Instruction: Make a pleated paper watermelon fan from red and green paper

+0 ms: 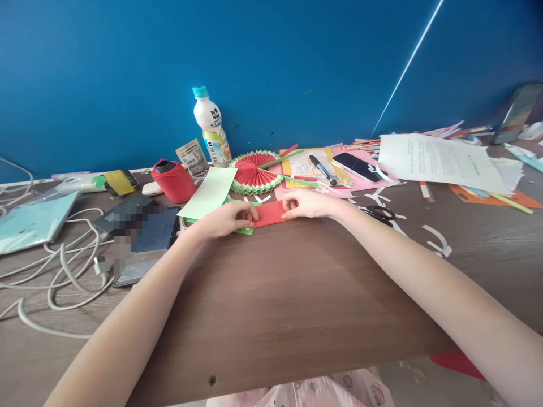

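Observation:
A folded strip of red paper (270, 213) lies low over the wooden desk, between my two hands. My left hand (231, 219) pinches its left end, fingers curled. At the right end, my right hand (306, 203) grips the paper between thumb and fingers. Pale green paper (210, 192) and a brighter green sheet (246, 230) lie beside and partly under my left hand. Just behind the hands rests a round pleated paper fan (257, 169), red with a green zigzag rim. Black-handled scissors (379, 213) lie to the right, partly hidden by my right forearm.
A white bottle (211, 127) with a teal cap stands against the blue wall. Left are a red roll (173, 181), a dark phone (148, 243) and tangled white cables (63, 271). Right are a marker (322, 169), another phone (358, 167), paper scraps (439, 240) and a printed sheet (436, 161).

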Available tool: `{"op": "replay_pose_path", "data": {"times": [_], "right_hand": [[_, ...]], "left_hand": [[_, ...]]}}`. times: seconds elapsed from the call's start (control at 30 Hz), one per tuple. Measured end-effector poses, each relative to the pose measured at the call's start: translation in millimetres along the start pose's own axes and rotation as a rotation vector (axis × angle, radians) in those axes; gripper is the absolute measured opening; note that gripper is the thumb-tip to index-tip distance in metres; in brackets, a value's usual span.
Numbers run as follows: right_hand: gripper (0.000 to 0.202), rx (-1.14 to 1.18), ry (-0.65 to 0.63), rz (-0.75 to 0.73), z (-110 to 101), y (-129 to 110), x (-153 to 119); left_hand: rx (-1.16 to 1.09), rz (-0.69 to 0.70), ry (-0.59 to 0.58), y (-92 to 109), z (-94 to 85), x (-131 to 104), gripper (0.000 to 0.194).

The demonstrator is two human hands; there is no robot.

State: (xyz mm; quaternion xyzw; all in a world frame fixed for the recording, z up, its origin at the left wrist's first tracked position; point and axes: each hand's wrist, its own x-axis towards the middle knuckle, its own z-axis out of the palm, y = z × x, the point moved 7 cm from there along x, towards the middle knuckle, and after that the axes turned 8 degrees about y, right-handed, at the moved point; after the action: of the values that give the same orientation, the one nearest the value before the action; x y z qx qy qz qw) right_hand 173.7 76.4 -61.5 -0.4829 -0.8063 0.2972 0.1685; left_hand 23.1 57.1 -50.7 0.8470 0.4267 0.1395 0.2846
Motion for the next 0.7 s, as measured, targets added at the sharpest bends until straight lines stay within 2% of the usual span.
{"op": "replay_pose_path", "data": {"times": [0.17, 0.5, 0.7], "right_hand": [[0.025, 0.007, -0.009, 0.004, 0.3, -2.3, -1.3], [0.027, -0.009, -0.005, -0.010, -1.6, -3.2, -2.8], [0.027, 0.003, -0.007, -0.019, -0.8, -2.0, -1.7]], "left_hand": [[0.006, 0.031, -0.020, 1.8, 1.5, 0.3, 0.018], [-0.008, -0.012, -0.106, -2.0, -2.6, -4.2, 0.026], [-0.012, -0.014, -0.095, -4.2, -2.9, -4.7, 0.024]]}}
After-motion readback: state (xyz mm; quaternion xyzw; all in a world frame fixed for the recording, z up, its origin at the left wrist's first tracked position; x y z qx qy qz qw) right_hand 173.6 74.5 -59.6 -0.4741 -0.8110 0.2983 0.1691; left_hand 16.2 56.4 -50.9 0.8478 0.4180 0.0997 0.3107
